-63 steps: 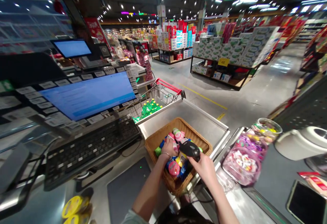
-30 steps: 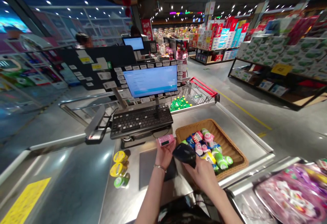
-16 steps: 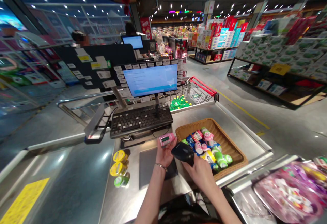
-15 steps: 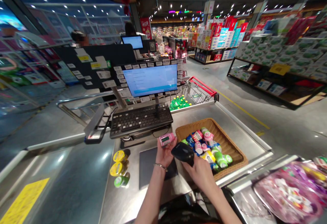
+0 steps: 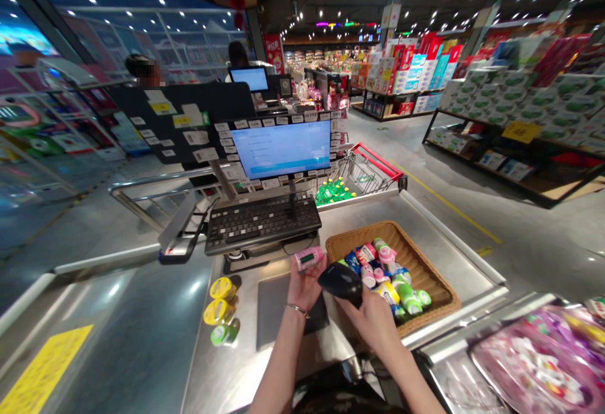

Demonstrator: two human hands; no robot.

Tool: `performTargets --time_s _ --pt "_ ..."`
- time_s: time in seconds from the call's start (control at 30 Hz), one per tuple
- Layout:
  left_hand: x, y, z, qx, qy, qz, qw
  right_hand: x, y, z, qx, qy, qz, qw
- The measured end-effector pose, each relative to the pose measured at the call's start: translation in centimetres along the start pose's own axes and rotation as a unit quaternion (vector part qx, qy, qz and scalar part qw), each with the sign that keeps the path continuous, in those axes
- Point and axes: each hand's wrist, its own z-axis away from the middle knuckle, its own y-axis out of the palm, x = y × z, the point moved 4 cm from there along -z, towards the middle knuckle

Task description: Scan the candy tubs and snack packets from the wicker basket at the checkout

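Observation:
My left hand (image 5: 306, 283) is closed around a small pink container (image 5: 309, 258), its label side tipped up above the dark pad (image 5: 273, 313). In my right hand (image 5: 371, 313) is a black handheld barcode scanner (image 5: 341, 280), its head pointed at the pink container a short gap away. Right of the scanner, a brown wicker basket (image 5: 425, 263) holds several small pink, green, yellow and blue packs and tubs. On the metal counter at left stand two yellow-lidded tubs (image 5: 220, 300) and a green-lidded one (image 5: 224, 333).
Beyond my hands are a black keyboard (image 5: 262, 224) and a lit monitor (image 5: 283, 148). A shopping cart (image 5: 373, 165) with green bottles stands past the counter. Pink packaged goods (image 5: 543, 363) lie at lower right. A person (image 5: 144, 72) is behind the dark panel at left.
The view has shifted slightly. Both hands keep nearly the same pose, still holding the pink container and the scanner.

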Motion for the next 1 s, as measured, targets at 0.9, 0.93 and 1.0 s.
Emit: performTargets --time_s 0.9,0.93,1.0 --pt "-14.8 -20.4 3.8 -0.307 0.432 -0.757 0.382 4.3 10.0 -1.7 0.124 -0.056 0.032 0.99" --pt "-15.1 -20.3 3.6 -0.306 0.432 -0.756 0.385 4.4 10.0 -1.7 0.121 -0.058 0.032 0.99" --pt "-15.5 -20.0 3.4 -0.3 0.432 -0.759 0.384 4.4 10.0 -1.7 0.115 -0.058 0.033 0.991"
